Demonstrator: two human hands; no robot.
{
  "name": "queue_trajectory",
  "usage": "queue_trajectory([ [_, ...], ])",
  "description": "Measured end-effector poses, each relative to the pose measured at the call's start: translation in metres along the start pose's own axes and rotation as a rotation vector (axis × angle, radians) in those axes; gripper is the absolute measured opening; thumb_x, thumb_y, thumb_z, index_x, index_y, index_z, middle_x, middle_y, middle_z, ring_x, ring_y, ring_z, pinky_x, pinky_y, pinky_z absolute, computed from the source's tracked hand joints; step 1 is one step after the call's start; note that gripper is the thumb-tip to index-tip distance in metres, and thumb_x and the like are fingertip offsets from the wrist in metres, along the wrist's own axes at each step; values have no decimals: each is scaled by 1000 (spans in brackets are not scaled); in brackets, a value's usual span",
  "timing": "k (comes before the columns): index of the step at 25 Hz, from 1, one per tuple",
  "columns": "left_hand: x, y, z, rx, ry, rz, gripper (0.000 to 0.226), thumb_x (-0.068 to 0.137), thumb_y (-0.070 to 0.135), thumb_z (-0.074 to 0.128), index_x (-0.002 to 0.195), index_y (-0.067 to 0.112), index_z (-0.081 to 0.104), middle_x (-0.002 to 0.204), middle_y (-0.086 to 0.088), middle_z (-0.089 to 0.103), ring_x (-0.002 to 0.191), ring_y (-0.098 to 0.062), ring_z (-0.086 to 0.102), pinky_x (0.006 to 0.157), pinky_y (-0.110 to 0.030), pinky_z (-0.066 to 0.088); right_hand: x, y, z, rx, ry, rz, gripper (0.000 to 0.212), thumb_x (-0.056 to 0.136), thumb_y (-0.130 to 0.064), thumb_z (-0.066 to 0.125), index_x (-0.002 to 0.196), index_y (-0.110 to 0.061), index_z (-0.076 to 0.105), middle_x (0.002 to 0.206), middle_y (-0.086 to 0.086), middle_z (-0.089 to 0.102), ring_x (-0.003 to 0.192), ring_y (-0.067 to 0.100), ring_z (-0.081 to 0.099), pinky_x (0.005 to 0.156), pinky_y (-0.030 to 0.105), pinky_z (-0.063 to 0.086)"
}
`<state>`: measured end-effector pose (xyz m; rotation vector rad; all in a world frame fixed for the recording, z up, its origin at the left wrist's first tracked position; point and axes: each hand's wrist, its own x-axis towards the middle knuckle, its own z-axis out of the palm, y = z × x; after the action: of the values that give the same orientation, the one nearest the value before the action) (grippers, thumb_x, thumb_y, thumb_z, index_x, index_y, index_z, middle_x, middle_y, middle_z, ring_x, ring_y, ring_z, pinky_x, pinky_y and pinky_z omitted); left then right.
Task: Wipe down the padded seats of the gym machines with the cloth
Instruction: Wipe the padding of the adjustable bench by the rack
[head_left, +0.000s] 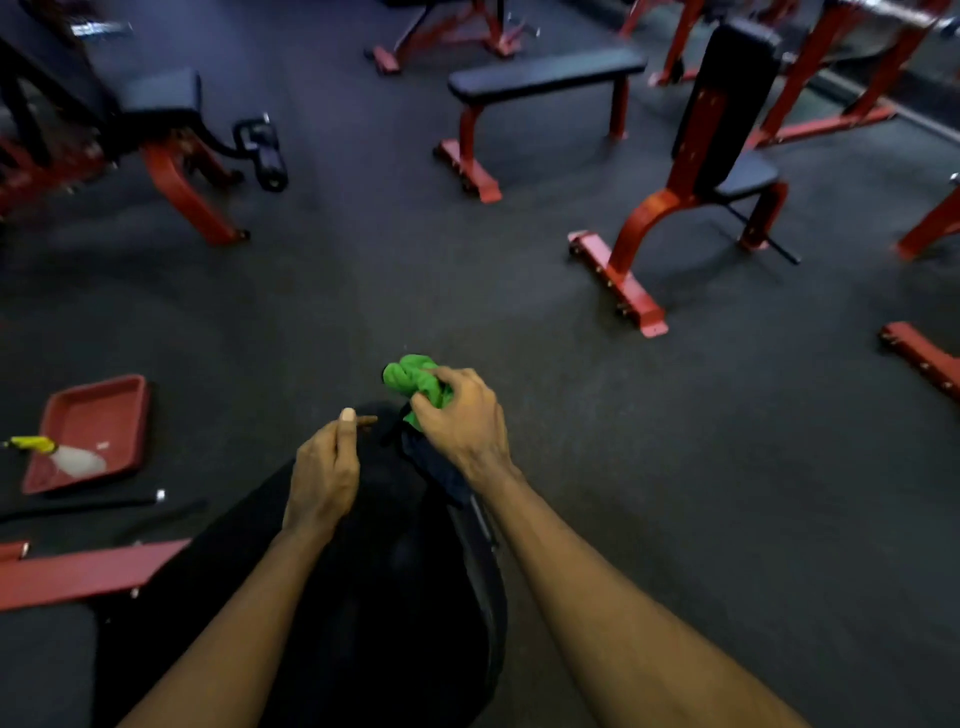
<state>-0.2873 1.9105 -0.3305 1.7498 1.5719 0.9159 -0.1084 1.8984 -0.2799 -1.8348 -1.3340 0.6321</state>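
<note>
right grip (467, 421) clenched on green cloth (415, 376). left grip (324, 467) curled, can't tell round what. red tray (98, 413) holds a spray bottle (78, 460).

Crumpled green cloth (415, 380), gripped by the right hand (462, 422), well short of the black padded bench (545, 73).

Cloth (415, 379) in the right hand (462, 421), just beside the left hand (324, 467). Tray (98, 415) on the floor (675, 467) well left of both; flat bench (545, 73) far ahead, upright seat (748, 174) ahead-right.
</note>
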Motion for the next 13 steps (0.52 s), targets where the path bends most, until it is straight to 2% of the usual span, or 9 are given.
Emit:
queue_trajectory([
  [4,57,97,-52,-57,60,95,63,105,52,23,106,19,77,101,2,74,99,-10,65,84,-21,43,31,-80,-66,24,70,-76,42,86,-36,65,126,-22,67,122,3,64,110,25,62,88,31,48],
  [8,90,182,-112,-70,112,179,73,99,64,17,101,23,78,99,0,75,100,-14,66,86,-30,45,51,-152,-133,12,157,-140,34,88,-40,63,116,-22,70,112,5,66,103,28,64,83,33,49],
  [13,110,252,-180,-86,116,233,74,92,71,15,92,29,76,91,2,74,96,-17,67,88,-35,48,64,-222,-202,-31,246,-205,32,91,-45,62,109,-22,72,106,9,70,101,30,65,80,35,50],
])
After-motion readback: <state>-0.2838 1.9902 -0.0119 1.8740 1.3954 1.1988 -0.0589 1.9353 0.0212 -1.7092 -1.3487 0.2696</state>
